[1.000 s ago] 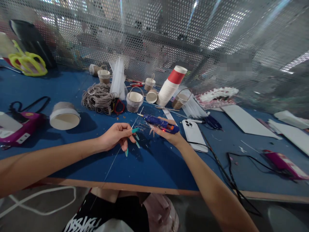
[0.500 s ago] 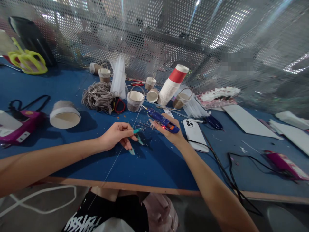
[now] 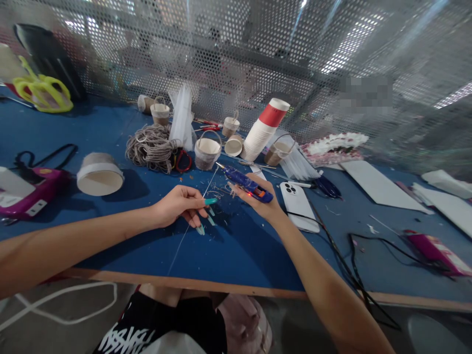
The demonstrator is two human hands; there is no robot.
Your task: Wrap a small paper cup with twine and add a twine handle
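My right hand [image 3: 262, 197] is wrapped around a blue glue gun [image 3: 246, 184], whose nozzle points up and left and whose small red light is lit. A thin pale strand [image 3: 210, 182] runs down from the nozzle tip to my left hand [image 3: 186, 206] and hangs on below it towards the table edge. Thumb and index finger of my left hand are pinched on the strand, the other fingers curled loosely. Just beyond the nozzle stands a twine-wrapped cup with a handle [image 3: 207, 155]. Small scraps of thread [image 3: 223, 189] lie between my hands.
A bundle of grey cord [image 3: 150, 148], red-handled scissors [image 3: 183, 161] and a leaning stack of paper cups [image 3: 259, 137] stand behind. On the left are a wrapped cup [image 3: 99, 176] and a purple power strip [image 3: 31, 191]. A white phone [image 3: 300, 206] and black cable [image 3: 330, 246] lie right.
The loose end of the strand has drawn up, from below the table edge to above it. Both hands stay almost in place, and the glue gun has barely shifted.
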